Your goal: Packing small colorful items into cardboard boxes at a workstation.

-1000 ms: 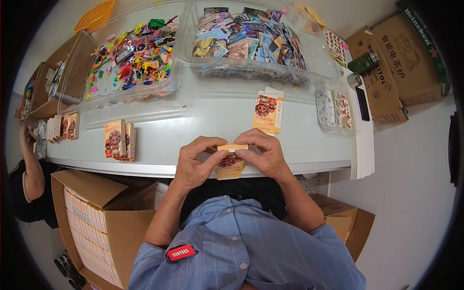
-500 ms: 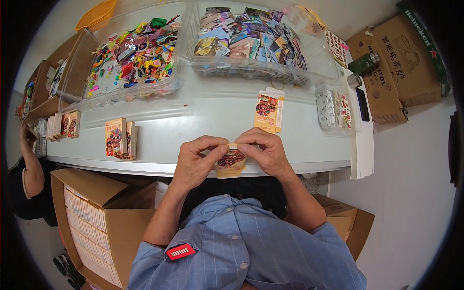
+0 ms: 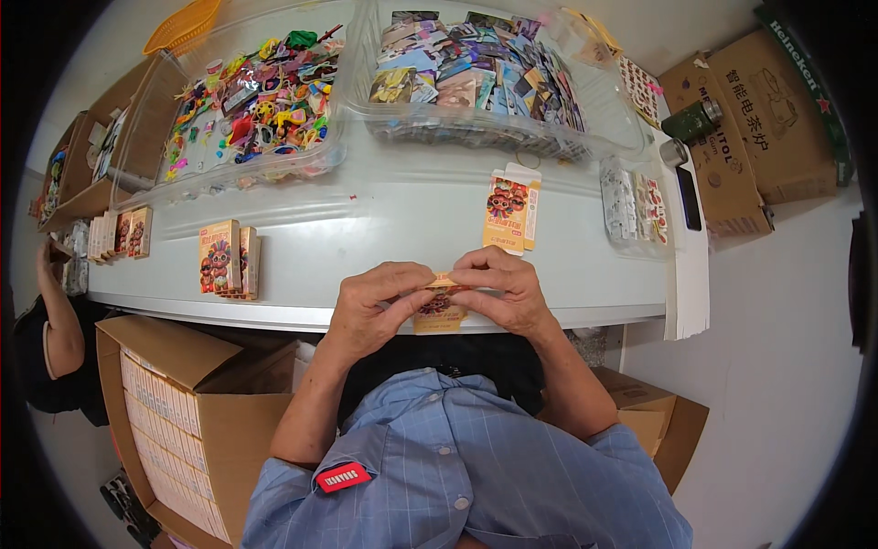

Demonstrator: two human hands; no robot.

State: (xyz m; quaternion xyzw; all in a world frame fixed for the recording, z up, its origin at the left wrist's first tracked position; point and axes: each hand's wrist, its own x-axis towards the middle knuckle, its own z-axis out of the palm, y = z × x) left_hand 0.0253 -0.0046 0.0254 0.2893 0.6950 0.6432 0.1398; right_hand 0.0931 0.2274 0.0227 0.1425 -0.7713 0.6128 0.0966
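Presently both hands work at the near table edge: left hand (image 3: 377, 306) and right hand (image 3: 506, 291) are curled, fingertips pinched on one small carton (image 3: 439, 311) held between them, over the white table (image 3: 366, 220) rim. Carton: orange-yellow, printed cartoon figure, partly hidden by fingers; long axis roughly away from the person, top flap end farthest. Beyond: a flat carton (image 3: 510, 212), a standing row of cartons (image 3: 229, 261), two clear bins (image 3: 476, 128). Cardboard boxes (image 3: 174, 412) stand on the floor.
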